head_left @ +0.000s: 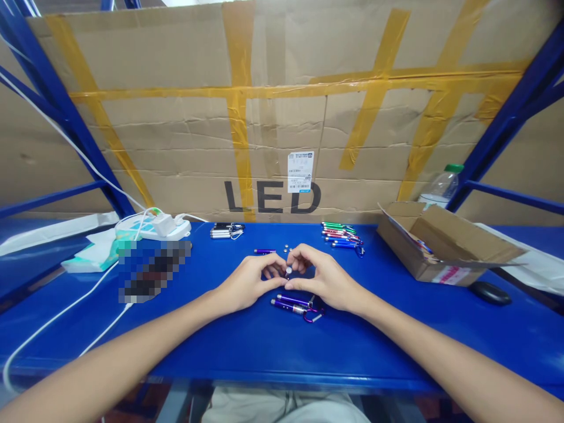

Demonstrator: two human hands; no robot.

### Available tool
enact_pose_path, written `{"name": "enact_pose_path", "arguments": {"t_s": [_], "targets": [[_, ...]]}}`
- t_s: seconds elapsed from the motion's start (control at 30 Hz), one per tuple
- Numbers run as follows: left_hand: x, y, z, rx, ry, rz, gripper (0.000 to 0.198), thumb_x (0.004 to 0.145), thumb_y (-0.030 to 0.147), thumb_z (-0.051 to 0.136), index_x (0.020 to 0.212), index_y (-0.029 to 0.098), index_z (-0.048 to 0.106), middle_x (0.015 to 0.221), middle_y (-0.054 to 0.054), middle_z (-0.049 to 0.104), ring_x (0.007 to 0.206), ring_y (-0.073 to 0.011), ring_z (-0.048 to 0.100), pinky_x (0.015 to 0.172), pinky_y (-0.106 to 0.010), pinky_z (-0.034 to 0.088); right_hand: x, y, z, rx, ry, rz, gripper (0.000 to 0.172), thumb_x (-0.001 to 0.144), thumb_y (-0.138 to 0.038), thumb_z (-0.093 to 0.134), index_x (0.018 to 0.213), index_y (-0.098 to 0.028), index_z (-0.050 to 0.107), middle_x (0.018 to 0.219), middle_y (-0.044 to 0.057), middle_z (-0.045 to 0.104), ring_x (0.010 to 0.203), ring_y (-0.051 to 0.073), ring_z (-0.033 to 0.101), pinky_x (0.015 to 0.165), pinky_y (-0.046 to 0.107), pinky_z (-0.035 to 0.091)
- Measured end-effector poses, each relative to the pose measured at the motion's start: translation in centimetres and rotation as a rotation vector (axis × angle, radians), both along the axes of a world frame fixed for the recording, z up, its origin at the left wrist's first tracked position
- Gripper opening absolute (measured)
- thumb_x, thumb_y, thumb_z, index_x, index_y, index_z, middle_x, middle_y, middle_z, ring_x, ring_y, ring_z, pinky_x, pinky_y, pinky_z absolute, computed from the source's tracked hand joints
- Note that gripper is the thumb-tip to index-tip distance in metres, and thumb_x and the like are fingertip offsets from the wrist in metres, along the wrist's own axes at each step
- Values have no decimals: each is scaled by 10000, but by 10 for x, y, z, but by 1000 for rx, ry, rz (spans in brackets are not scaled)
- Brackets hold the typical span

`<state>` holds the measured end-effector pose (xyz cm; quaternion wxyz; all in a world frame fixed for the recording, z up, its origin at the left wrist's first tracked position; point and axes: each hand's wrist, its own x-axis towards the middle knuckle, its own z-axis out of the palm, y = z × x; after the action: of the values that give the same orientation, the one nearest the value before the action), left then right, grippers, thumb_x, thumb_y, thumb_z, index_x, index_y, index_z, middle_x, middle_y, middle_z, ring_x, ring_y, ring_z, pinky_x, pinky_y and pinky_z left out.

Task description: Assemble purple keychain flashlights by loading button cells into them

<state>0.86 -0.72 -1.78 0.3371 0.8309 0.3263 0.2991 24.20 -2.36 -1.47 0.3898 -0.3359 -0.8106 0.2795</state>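
Note:
My left hand [247, 281] and my right hand [329, 277] meet fingertip to fingertip over the table. Both are closed in a pinch around a small round silver button cell [288, 271]. A tiny dark part shows just under the cell, too small to name. Beyond the fingers lie several loose button cells [286, 248]. A purple tube [264, 251] rests behind my left fingers, partly covered by them. Just in front of my hands lie two purple penlights [288, 305], one with a purple carabiner clip [314, 317].
Black and silver penlights [226, 230] lie back left; green, red and blue ones [339, 235] back right. An open cardboard box [449, 273] stands right, beside a black mouse [490, 292]. Left are a power strip [152, 226], cables, a tissue pack [94, 254] and a blurred-out object [154, 271].

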Motion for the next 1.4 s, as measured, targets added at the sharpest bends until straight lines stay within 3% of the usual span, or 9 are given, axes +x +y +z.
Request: {"name": "enact_pose_path", "arguments": {"t_s": [0.13, 0.23, 0.33, 0.5, 0.7, 0.87, 1.1, 1.23, 1.4], "targets": [[-1, 5, -3, -38, -23, 81, 242, 938, 334, 756, 1129, 201, 692, 1027, -48, 775, 884, -194, 716, 807, -312, 552, 12, 7, -2, 185, -108, -241, 89, 1070, -300, 602, 1126, -233, 623, 1038, 52, 694, 965, 234, 636, 883, 377, 498], [-2, 5, -2, -43, -23, 115, 370, 949, 338, 740, 1288, 229, 642, 1015, -38, 766, 886, -192, 715, 806, -315, 555, 24, 17, -7, 314, -286, -431, 192, 1093, -202, 470, 1160, -212, 649, 1109, 108, 703, 1060, 292, 616, 950, 447, 486], [-2, 3, 2, -24, -9, 124, 442, 977, 328, 704, 1399, 265, 591, 1011, -28, 753, 896, -190, 717, 808, -315, 558, 32, 23, -12, 300, -526, -479, 247, 1068, -178, 513, 1218, -201, 707, 1182, 143, 684, 1110, 340, 574, 947, 480, 483], [-2, -1, 5, 10, 22, 109, 324, 1017, 322, 643, 1336, 268, 614, 1018, -22, 749, 887, -182, 712, 804, -309, 555, 31, 23, -14, 230, -677, -396, 179, 1060, -229, 597, 1154, -222, 749, 1153, 124, 699, 1042, 317, 573, 885, 443, 471], [-3, 1, 1, 69, 77, 93, 404, 1015, 315, 652, 1397, 246, 542, 1084, -36, 753, 923, -192, 702, 842, -331, 547, 31, 24, -10, 247, -572, -336, 114, 1044, -198, 609, 984, -214, 705, 986, 82, 713, 932, 267, 609, 839, 398, 455], [-4, 4, -1, 121, 120, 101, 264, 1019, 329, 659, 1250, 202, 678, 1085, -61, 760, 957, -211, 702, 872, -340, 551, 29, 20, -8, 240, -486, -336, 85, 1052, -214, 597, 985, -231, 646, 957, 55, 694, 908, 251, 618, 805, 370, 450], [-5, 4, -2, 183, 121, 94, 248, 1029, 341, 659, 1242, 222, 704, 1112, -54, 764, 971, -215, 702, 867, -327, 543, 29, 18, -9, 188, -552, -255, 94, 1040, -196, 637, 948, -217, 630, 944, 62, 673, 860, 239, 589, 793, 354, 432], [-5, 4, -1, 179, 125, 88, 238, 1039, 335, 645, 1241, 218, 692, 1125, -53, 756, 979, -213, 691, 885, -335, 532, 27, 17, -3, 165, -352, -258, 115, 1055, -224, 608, 939, -222, 609, 918, 35, 676, 838, 217, 597, 774, 330, 432], [-4, 1, 3, 167, 126, 49, 251, 1055, 351, 620, 1252, 213, 691, 1142, -67, 746, 986, -216, 679, 897, -343, 527, 16, 9, 5, 63, -54, -114, 101, 1060, -309, 598, 1009, -229, 632, 941, 16, 716, 855, 199, 652, 789, 312, 483]]}}
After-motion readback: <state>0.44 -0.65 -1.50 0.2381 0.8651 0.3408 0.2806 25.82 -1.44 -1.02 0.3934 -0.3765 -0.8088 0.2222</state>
